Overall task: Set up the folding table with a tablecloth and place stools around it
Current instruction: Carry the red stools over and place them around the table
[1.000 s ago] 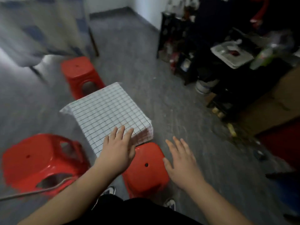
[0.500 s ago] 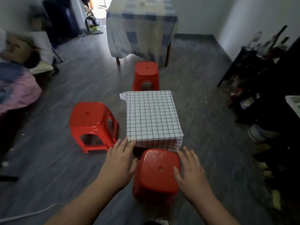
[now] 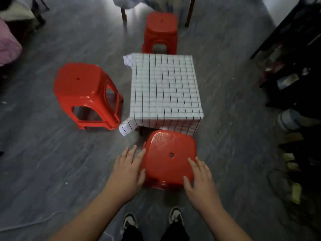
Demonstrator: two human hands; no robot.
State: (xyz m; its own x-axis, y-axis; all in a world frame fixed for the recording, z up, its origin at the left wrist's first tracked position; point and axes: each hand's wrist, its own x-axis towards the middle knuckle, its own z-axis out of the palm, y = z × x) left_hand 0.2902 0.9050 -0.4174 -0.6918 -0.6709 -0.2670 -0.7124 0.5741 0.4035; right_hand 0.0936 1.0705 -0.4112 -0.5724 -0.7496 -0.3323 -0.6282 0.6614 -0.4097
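A small table under a white tablecloth with a black grid (image 3: 165, 87) stands mid-floor. Three red plastic stools surround it: one at its far side (image 3: 161, 25), one to its left (image 3: 81, 84), and one at its near edge (image 3: 169, 157). My left hand (image 3: 128, 173) lies against the near stool's left side, fingers spread and straight. Over the seat's right corner rests my right hand (image 3: 201, 181), fingers extended. Neither hand wraps around the stool.
A larger table with a blue checked cloth (image 3: 139, 2) stands behind the far stool. Dark shelving with clutter (image 3: 295, 49) and a white bucket (image 3: 288, 119) line the right side. Pink bedding (image 3: 8, 47) is at the left, and a cable (image 3: 26, 225) crosses the floor near my shoes (image 3: 129, 221).
The view has swung to face the table squarely and tipped down. Both hands have come in from hovering to touch the near stool's sides.
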